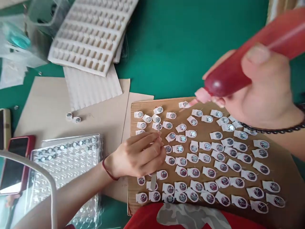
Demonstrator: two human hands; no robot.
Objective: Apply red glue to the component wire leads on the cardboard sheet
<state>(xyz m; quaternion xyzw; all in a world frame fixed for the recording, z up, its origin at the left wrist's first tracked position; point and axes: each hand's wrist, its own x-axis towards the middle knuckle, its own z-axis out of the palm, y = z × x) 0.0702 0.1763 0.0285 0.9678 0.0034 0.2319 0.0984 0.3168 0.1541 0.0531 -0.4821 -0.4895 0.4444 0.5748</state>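
Note:
My right hand (264,86) is wrapped round a red squeeze bottle (228,76), tilted down so its thin nozzle points at a small white tag with a round silver piece (184,104) near the back edge of a cardboard sheet (281,171). Many similar tags lie in loose rows on that sheet. At its left side my left hand (145,152) pinches a thin metal tool, whose tip is by a tag and whose flat end (153,182) shows below the palm.
White slotted foam trays (95,35) lie at the back left. A clear tray of small silver pieces (66,162), a red-cased phone (16,165) and a white cable (45,173) are at the left. Two silver pieces (77,120) rest on paper. Plastic containers (45,16) stand far left.

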